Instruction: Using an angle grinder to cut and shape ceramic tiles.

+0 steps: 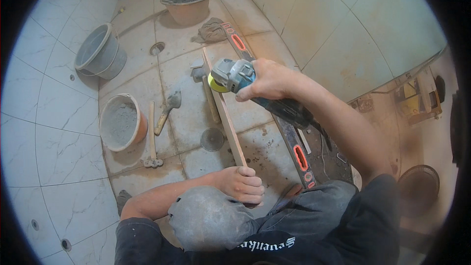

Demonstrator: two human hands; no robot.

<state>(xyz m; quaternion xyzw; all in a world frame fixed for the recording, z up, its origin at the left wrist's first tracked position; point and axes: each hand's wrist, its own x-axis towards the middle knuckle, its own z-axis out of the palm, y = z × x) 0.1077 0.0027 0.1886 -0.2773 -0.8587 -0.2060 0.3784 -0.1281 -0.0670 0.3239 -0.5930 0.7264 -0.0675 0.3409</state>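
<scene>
My left hand (244, 186) is closed around the near end of a long, narrow tile strip (226, 113), which stands on edge and points away from me. My right hand (269, 81) grips the body of a blue and black angle grinder (235, 74) with a grey head. Its yellow-green disc (217, 84) is at the strip's far half, by the upper edge; whether it touches cannot be told. Beyond the strip lies a trowel with a wooden handle (210, 100), partly hidden by it. My knee (211, 216) is close beside my left hand.
A long black spirit level (289, 140) with orange grips lies right of the strip. To the left are a hammer (152, 140), a trowel (168, 112) and a bucket of grey powder (121, 122). Farther off stand a grey bucket (105, 54), a mortar bucket (189, 12) and a rag (211, 30).
</scene>
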